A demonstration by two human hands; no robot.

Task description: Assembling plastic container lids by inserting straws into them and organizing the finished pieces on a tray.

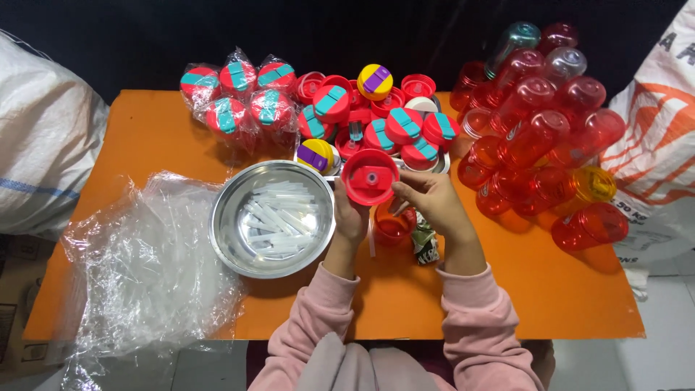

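Hands meet on one round red plastic lid [370, 176], just right of the shiny steel bowl [273, 217] of white straws [279, 213]: your left hand [350, 214] and right hand [428, 197] pinch its rim, fingers curled.

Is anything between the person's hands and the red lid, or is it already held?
Nothing visible is between them. The left hand and right hand both grip the red lid by its rim, holding it above the orange table, beside the steel bowl of white straws.
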